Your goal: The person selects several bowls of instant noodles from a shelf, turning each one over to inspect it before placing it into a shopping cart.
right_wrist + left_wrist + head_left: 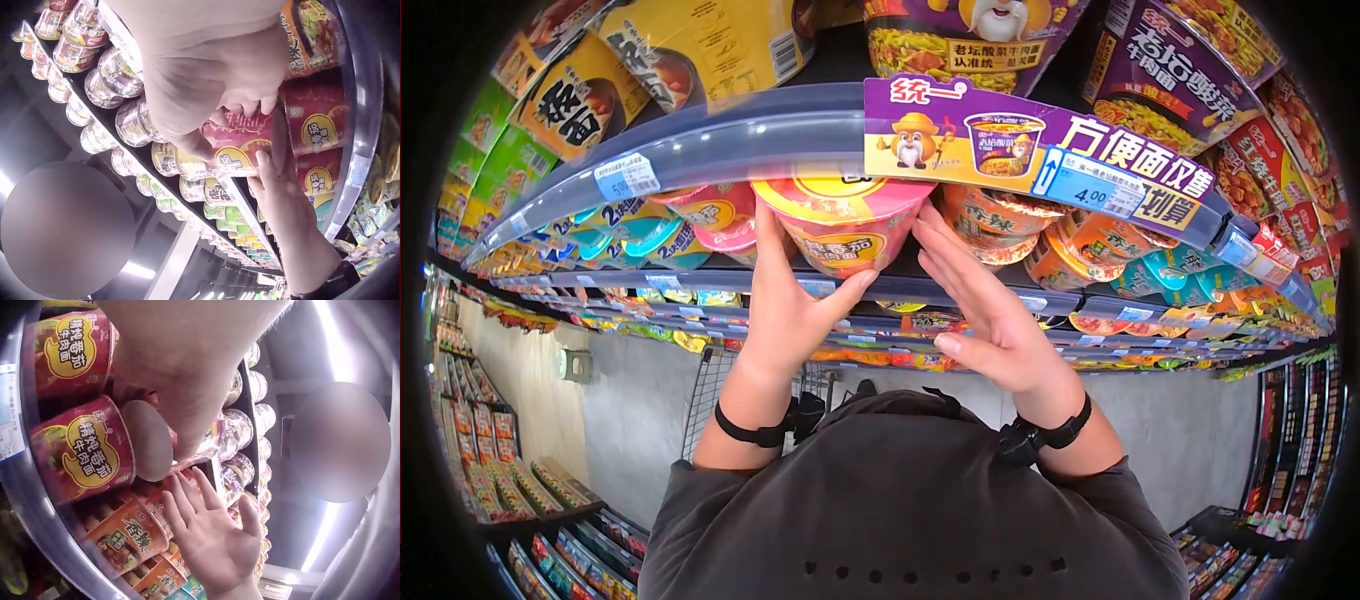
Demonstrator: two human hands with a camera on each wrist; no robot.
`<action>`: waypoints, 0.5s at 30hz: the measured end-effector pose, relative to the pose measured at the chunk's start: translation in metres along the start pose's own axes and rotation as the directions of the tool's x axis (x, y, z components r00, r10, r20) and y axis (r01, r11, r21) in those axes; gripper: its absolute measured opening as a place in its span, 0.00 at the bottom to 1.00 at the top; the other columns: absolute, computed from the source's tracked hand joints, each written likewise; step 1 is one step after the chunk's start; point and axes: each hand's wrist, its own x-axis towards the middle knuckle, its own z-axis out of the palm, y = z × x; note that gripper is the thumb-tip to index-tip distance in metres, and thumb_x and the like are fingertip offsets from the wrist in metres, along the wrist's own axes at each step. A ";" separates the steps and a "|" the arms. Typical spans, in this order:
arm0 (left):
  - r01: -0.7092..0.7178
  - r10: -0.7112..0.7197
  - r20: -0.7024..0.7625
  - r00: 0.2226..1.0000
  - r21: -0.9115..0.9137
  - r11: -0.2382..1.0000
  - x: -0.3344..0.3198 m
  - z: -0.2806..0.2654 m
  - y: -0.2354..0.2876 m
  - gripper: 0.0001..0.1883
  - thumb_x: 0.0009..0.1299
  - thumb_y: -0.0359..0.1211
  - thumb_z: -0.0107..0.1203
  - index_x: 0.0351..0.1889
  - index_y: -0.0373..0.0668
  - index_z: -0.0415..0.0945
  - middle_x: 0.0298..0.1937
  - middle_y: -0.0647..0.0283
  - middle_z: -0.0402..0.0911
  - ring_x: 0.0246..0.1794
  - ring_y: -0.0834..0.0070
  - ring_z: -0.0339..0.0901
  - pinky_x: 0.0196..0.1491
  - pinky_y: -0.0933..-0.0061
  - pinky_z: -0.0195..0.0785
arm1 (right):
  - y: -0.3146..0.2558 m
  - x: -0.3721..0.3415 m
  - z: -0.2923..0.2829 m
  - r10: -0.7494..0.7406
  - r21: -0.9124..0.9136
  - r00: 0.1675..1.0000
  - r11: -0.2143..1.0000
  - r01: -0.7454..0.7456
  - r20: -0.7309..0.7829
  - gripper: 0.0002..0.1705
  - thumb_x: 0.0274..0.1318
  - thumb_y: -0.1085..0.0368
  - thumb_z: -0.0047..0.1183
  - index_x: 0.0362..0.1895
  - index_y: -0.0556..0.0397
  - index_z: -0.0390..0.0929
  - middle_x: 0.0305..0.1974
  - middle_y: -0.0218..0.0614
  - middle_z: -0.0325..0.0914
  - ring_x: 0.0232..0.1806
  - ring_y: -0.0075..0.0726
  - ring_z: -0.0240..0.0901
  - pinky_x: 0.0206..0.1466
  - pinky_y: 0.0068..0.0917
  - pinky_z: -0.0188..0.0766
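Note:
A large red instant noodle cup [850, 215] with a yellow label sits at the shelf front in the head view, partly under the rail of the shelf above. My left hand [785, 300] grips it, fingers along its left side and thumb against its front. My right hand [990, 315] is at the cup's right side with fingers extended, fingertips right by its wall. In the left wrist view the right hand [215, 544] shows its palm and spread fingers. Matching red cups [87, 447] stand beside the work there. From the right wrist, the held cup [234, 147] appears between both hands.
A curved shelf rail [720, 130] with price tags and a purple sign [960, 140] runs just above the hands. Orange cups [1000, 225] stand to the right, teal ones [640, 240] to the left. Below are lower shelves and a wire cart [705, 390].

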 end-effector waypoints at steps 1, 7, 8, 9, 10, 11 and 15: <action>0.032 -0.032 0.012 0.999 -0.034 0.999 0.004 0.001 -0.001 0.63 0.58 0.32 0.78 0.82 0.32 0.38 0.73 0.43 0.65 0.74 0.56 0.68 0.73 0.57 0.63 | 0.000 0.002 -0.001 0.023 -0.018 1.000 1.000 -0.023 -0.005 0.50 0.63 0.68 0.58 0.84 0.56 0.46 0.86 0.50 0.35 0.88 0.47 0.29 0.85 0.44 0.38; 0.067 -0.067 0.017 0.998 0.048 0.997 0.012 0.005 -0.018 0.62 0.59 0.34 0.78 0.80 0.28 0.39 0.73 0.38 0.64 0.73 0.50 0.68 0.72 0.57 0.63 | 0.008 0.011 -0.001 0.039 -0.098 0.999 0.994 -0.041 -0.028 0.46 0.65 0.65 0.57 0.83 0.57 0.50 0.85 0.53 0.37 0.88 0.47 0.28 0.85 0.43 0.33; 0.040 -0.039 -0.010 0.999 0.111 0.993 0.013 0.006 -0.019 0.62 0.59 0.35 0.78 0.80 0.26 0.39 0.73 0.36 0.64 0.73 0.48 0.68 0.72 0.56 0.63 | 0.009 0.012 0.000 0.036 -0.117 0.999 0.992 -0.040 -0.030 0.46 0.65 0.64 0.57 0.83 0.57 0.51 0.85 0.54 0.39 0.88 0.47 0.28 0.85 0.43 0.32; 0.038 -0.038 -0.005 0.999 0.109 0.993 0.014 0.006 -0.020 0.62 0.59 0.35 0.78 0.80 0.26 0.39 0.73 0.36 0.64 0.73 0.48 0.68 0.72 0.56 0.63 | 0.009 0.013 -0.001 0.037 -0.118 0.999 0.992 -0.041 -0.035 0.46 0.65 0.64 0.57 0.83 0.57 0.51 0.85 0.54 0.39 0.88 0.47 0.28 0.85 0.43 0.32; 0.031 -0.029 -0.015 0.999 0.147 0.989 0.014 0.007 -0.020 0.62 0.59 0.36 0.78 0.80 0.25 0.40 0.73 0.35 0.63 0.73 0.46 0.68 0.72 0.55 0.63 | 0.009 0.015 -0.001 0.067 -0.120 0.997 0.990 -0.070 -0.029 0.47 0.63 0.66 0.56 0.83 0.59 0.50 0.86 0.51 0.36 0.88 0.47 0.27 0.85 0.45 0.32; 0.025 -0.021 -0.025 0.999 0.184 0.983 0.014 0.008 -0.020 0.62 0.60 0.36 0.78 0.79 0.24 0.40 0.73 0.35 0.63 0.73 0.45 0.67 0.73 0.54 0.62 | 0.008 0.016 -0.001 0.097 -0.122 0.995 0.988 -0.099 -0.022 0.48 0.61 0.68 0.55 0.83 0.60 0.49 0.86 0.49 0.33 0.88 0.46 0.26 0.86 0.47 0.32; -0.012 0.022 -0.046 0.999 0.220 0.975 0.015 0.014 -0.019 0.61 0.60 0.37 0.77 0.79 0.23 0.41 0.73 0.32 0.63 0.72 0.41 0.67 0.72 0.53 0.62 | 0.010 0.016 0.001 0.062 -0.109 0.996 0.992 -0.069 -0.067 0.45 0.64 0.65 0.57 0.82 0.57 0.53 0.85 0.53 0.42 0.88 0.47 0.30 0.85 0.42 0.34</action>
